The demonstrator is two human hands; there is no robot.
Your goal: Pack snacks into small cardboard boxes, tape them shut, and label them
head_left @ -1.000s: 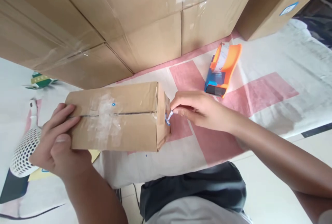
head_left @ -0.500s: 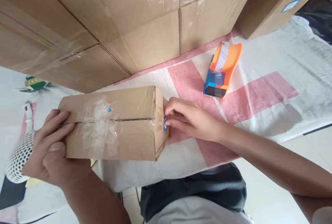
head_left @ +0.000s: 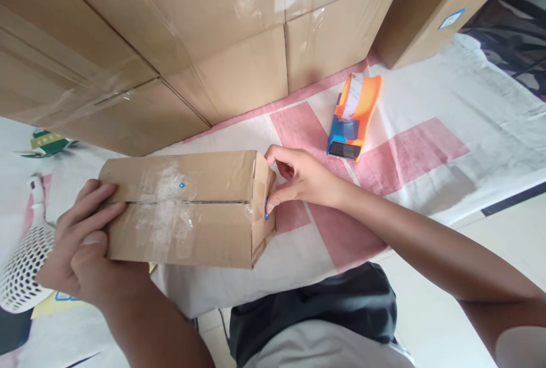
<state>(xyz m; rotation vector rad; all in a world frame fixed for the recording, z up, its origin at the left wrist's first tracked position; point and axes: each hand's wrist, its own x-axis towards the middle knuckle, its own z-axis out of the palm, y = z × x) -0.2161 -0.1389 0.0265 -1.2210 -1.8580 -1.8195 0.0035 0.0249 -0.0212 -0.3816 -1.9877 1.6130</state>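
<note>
The box [head_left: 187, 228] is gripped by the left hand [head_left: 87, 248] while its tag [head_left: 267, 214] seems pressed by the right hand [head_left: 302, 177], fingers apart — a steady box is needed next.

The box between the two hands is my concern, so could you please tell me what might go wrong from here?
The label on the box's end might crease or shift, as the right hand has its thumb on it. The top seam could open toward that end, since the tape patch sits mid-box and a dark gap shows beyond it. The dispenser might be bumped, as it lies near the right arm.
</note>
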